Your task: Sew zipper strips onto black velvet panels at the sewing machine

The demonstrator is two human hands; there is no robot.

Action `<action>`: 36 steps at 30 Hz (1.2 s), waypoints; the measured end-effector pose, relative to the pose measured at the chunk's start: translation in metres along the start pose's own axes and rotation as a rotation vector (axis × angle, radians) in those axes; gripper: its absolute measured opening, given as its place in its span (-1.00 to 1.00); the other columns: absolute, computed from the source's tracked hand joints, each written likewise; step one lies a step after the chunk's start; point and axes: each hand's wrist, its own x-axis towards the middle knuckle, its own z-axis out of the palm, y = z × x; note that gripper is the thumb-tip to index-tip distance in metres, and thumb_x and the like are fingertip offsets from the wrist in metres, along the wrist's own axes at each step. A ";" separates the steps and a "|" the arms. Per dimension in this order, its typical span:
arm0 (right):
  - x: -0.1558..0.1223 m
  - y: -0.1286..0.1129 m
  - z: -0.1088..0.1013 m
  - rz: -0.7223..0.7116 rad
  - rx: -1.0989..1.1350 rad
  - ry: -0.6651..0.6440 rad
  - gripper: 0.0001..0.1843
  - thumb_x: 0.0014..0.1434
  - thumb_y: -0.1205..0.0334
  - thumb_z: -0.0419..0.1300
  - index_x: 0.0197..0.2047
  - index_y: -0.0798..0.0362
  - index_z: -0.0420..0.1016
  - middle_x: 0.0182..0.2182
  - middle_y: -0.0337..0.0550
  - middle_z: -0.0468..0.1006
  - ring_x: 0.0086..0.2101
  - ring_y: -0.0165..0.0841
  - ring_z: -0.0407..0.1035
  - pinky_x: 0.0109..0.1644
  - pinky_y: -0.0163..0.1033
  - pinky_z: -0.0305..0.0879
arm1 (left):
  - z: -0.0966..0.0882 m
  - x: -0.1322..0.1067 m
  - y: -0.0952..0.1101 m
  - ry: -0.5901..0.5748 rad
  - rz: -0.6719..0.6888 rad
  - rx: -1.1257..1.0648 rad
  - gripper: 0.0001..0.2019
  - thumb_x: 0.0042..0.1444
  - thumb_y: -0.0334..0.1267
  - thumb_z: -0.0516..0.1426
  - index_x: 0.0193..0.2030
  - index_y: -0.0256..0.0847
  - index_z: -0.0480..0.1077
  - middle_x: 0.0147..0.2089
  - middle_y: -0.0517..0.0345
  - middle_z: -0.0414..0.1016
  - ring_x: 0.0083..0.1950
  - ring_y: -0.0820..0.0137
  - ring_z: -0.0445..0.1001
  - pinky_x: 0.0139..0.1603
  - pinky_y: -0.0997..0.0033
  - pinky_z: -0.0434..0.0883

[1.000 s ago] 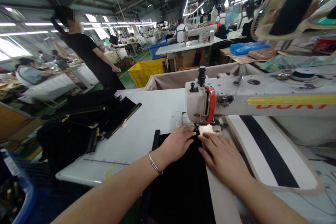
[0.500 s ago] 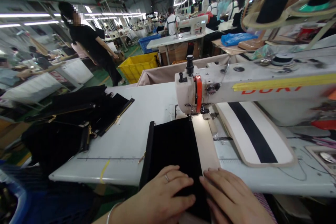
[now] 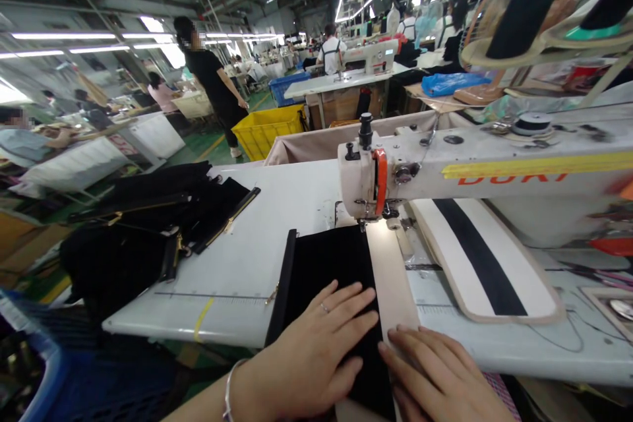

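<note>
A black fabric panel point(image 3: 327, 262) with a zipper edge lies on the white sewing table point(image 3: 277, 224), its far end under the needle of a white sewing machine point(image 3: 376, 175). A beige strip point(image 3: 390, 277) runs along the panel's right edge. My left hand point(image 3: 309, 356) lies flat on the near part of the black panel, fingers spread, a ring on one finger. My right hand point(image 3: 435, 376) rests flat beside it on the beige strip, fingers stretched out.
A pile of black zippered pieces point(image 3: 148, 224) sits at the table's left. A white panel with a black stripe point(image 3: 484, 257) lies right of the needle. A yellow bin point(image 3: 270, 128) and a standing person in black point(image 3: 215, 89) are beyond the table.
Both hands drew back from the needle to the near edge of the fabric. My left hand then slid a little forward and spread its fingers. The person in black walked away.
</note>
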 end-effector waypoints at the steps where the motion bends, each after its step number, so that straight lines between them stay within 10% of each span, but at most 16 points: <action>1: 0.000 0.001 0.001 -0.002 -0.004 -0.005 -0.68 0.22 0.25 0.09 0.02 -0.03 0.50 -0.08 -0.16 0.58 -0.08 -0.32 0.46 -0.06 -0.23 0.43 | 0.002 0.006 -0.002 0.001 -0.021 0.031 -0.49 0.27 -0.22 0.05 0.34 -0.12 0.10 0.43 0.09 0.02 0.45 0.23 -0.04 0.44 0.01 0.00; 20: 0.018 0.020 0.007 -0.007 -0.011 -0.079 -0.62 0.23 0.24 0.05 0.09 -0.03 0.47 -0.04 -0.21 0.55 -0.08 -0.30 0.44 -0.01 -0.21 0.38 | 0.016 0.016 -0.025 0.128 0.172 0.033 -0.71 0.34 -0.26 0.02 0.15 -0.25 0.34 0.15 0.08 0.45 0.28 0.37 0.28 0.45 0.24 0.04; 36: 0.023 0.035 0.021 0.078 -0.028 -0.105 -0.61 0.30 0.25 -0.05 0.12 0.07 0.42 -0.01 -0.08 0.50 -0.06 -0.24 0.38 -0.01 -0.12 0.34 | 0.019 0.043 -0.054 0.121 0.232 0.109 -0.73 0.37 -0.38 -0.08 0.05 -0.26 0.39 0.18 0.09 0.42 0.27 0.39 0.30 0.40 0.27 0.15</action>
